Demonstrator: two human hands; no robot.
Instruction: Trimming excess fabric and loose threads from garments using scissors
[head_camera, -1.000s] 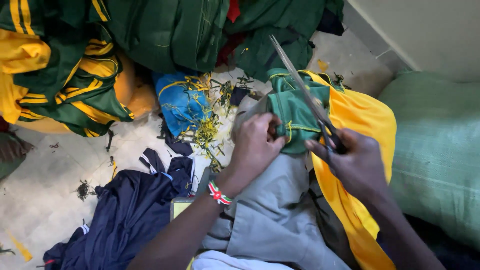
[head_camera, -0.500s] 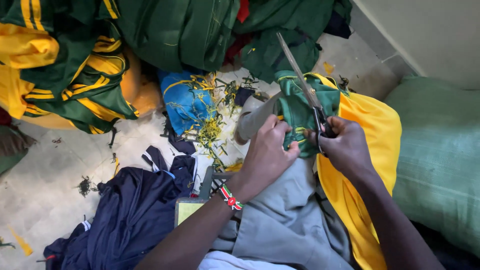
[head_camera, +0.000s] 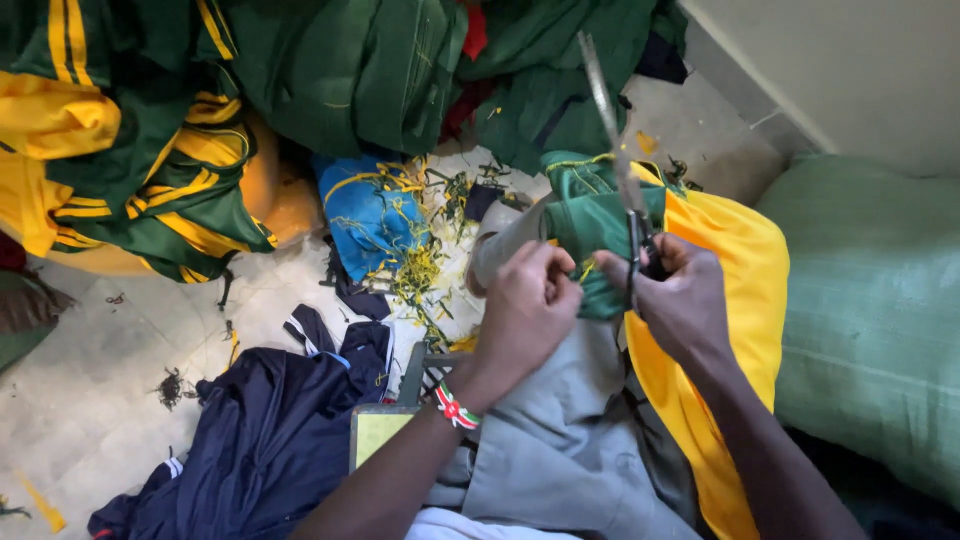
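The left hand (head_camera: 530, 310) pinches a yellow thread at the edge of the green-and-yellow fabric garment (head_camera: 610, 215) draped over the lap, while the right hand (head_camera: 680, 295) grips long steel scissors (head_camera: 615, 140), blades pointing up. Best to keep the thread taut and snip close, clear of the fingers (head_camera: 560, 290) and cloth.

Two hands (head_camera: 530, 310), one pair of scissors (head_camera: 625, 190), one beaded wristband (head_camera: 455, 408), one green sack (head_camera: 880, 330), one navy garment (head_camera: 270, 440).

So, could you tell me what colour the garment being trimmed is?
Green and yellow garment, seen in the head view.
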